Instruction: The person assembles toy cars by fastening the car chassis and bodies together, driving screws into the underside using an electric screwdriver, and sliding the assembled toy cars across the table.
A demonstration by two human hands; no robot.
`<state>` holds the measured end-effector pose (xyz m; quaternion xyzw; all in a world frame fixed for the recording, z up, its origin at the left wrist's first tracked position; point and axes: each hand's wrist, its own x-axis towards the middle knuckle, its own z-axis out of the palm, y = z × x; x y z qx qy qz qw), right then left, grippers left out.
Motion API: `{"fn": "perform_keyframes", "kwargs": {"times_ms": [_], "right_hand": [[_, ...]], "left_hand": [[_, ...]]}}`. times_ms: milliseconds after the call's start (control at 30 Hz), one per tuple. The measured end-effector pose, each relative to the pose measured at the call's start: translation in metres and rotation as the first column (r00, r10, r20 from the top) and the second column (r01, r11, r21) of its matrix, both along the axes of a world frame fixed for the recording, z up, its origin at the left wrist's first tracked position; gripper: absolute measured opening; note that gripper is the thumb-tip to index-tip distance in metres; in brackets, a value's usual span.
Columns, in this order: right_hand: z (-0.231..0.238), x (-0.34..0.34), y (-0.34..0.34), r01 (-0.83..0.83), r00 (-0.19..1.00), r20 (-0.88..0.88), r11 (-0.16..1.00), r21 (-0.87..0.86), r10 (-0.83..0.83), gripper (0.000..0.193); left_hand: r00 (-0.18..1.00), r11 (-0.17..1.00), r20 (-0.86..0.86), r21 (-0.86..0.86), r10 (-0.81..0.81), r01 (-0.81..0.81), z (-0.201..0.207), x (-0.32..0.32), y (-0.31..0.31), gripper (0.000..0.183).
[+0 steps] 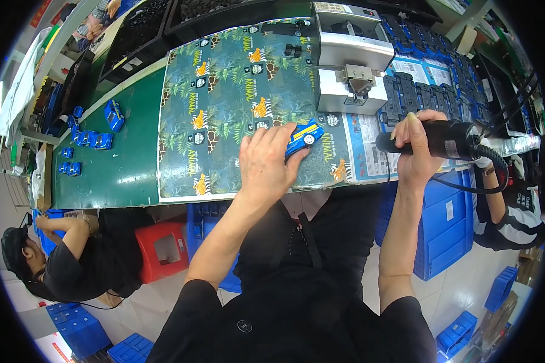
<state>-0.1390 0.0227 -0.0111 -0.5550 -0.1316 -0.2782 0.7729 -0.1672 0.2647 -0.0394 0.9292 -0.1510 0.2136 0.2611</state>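
Observation:
My left hand [266, 156] is closed round a small blue toy car [305, 135] with yellow stripes, holding it just over the animal-printed sheet on the bench. Its palm side and part of the car are hidden by the fingers. In my right hand [419, 145] is a black electric screwdriver [451, 139], gripped round its body, with a coiled cord at its rear end. Ahead of both hands stands a silver metal machine [351, 66]. To the right of that machine lie rows of dark car chassis [412, 100] with blue parts.
Several blue toy cars [95, 140] lie on the green bench [127, 175] at left. Black bins [139, 39] line the back. A blue crate [445, 224] stands under the bench at right, a red stool [162, 251] at left. One person works on each side.

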Motion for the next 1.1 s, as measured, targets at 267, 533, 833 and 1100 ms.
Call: {"fn": "perform_keyframes", "kwargs": {"times_ms": [267, 533, 833, 1100], "right_hand": [[0.001, -0.002, -0.001, 0.005, 1.0, 0.007, 1.0, 0.005, -0.005, 0.019], [-0.022, 0.004, -0.022, 0.017, 1.0, 0.002, 0.993, -0.115, -0.017, 0.004], [0.011, 0.007, -0.029, -0.024, 0.985, -0.169, 0.999, -0.026, 0.019, 0.015], [0.015, 0.018, -0.044, -0.04, 0.978, -0.209, 0.988, -0.151, 0.007, 0.014]], "left_hand": [[0.999, 0.994, -0.023, -0.102, 0.029, -0.032, 0.01, -0.009, 0.001, 0.061], [0.948, 0.958, -0.29, -0.282, -0.13, 0.045, -0.004, -0.034, 0.008, 0.045], [0.833, 0.599, -0.089, -0.653, 0.546, -0.463, -0.096, -0.213, 0.189, 0.051], [0.112, 0.294, -0.746, 0.116, 0.657, -0.949, -0.385, -0.359, 0.291, 0.049]]}}
